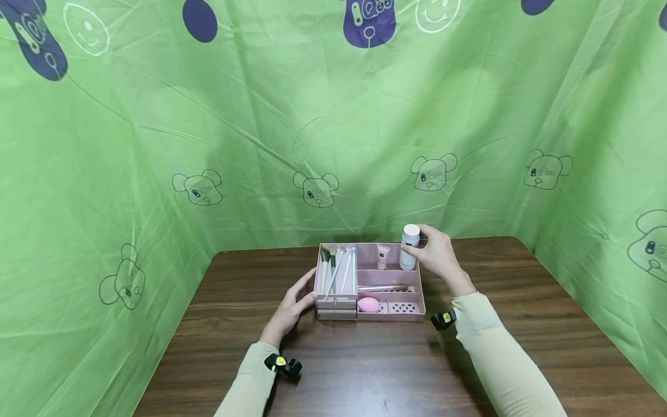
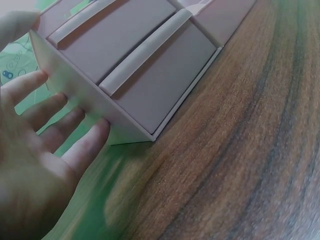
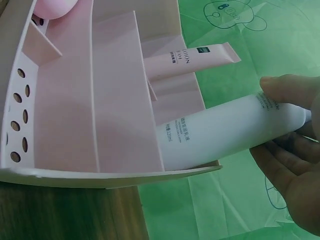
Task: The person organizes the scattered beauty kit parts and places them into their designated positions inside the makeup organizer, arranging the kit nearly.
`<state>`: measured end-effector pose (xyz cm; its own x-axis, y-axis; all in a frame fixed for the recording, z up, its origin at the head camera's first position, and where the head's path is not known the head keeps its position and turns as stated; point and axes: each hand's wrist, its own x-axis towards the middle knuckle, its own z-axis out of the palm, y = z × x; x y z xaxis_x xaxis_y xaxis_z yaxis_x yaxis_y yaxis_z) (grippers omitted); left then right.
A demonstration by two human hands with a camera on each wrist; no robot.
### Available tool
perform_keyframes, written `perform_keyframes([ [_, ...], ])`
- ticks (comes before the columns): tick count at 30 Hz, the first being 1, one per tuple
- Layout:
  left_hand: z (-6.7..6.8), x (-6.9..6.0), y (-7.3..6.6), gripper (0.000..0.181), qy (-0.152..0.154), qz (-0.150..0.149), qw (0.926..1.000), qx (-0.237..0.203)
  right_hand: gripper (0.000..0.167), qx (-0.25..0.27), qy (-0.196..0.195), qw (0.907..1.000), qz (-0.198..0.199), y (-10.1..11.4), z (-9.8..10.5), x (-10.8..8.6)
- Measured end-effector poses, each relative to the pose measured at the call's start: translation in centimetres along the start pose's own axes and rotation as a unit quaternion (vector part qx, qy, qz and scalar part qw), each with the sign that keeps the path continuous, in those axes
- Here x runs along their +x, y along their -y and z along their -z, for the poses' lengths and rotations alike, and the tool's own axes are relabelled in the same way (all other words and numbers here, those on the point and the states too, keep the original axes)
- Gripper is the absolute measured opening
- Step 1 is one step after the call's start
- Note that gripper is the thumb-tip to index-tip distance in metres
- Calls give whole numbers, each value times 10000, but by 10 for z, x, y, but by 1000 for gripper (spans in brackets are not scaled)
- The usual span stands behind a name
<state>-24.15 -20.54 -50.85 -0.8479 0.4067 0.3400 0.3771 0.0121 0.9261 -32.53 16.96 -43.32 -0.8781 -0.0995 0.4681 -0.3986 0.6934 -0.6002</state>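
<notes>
A pink organizer box with compartments and small drawers stands on the table. My right hand grips a white lotion bottle near its cap, the bottle's lower end inside the back right compartment. Beside it in that compartment stands a small pink tube. The left hand touches the organizer's left side with its fingers fairly straight and spread. Several makeup brushes lie in the top left tray. A slim stick-like item rests in the middle row, and a pink makeup sponge in the front row.
The dark wooden table spreads around the organizer. Behind and at both sides hangs a green printed cloth, close to the table's back edge. Black wrist cameras are strapped on both sleeves.
</notes>
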Motion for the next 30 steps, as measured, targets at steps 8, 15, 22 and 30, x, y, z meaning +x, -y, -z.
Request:
perform_keyframes([
  [8,1,1,-2,61,-18,-47,10000,76,53,-26,25,10000,-67,-3,-3,-1],
  [15,1,2,2,61,5,-41,10000,80,53,-171,87,9998,-102,-6,-5,-3],
  [22,7,3,30,61,-113,-42,9999,-66,51,-135,93,9996,-209,-8,-9,-5],
  [30,4,2,29,61,-151,-37,9998,-94,50,-163,149,9994,-249,-18,-15,-10],
])
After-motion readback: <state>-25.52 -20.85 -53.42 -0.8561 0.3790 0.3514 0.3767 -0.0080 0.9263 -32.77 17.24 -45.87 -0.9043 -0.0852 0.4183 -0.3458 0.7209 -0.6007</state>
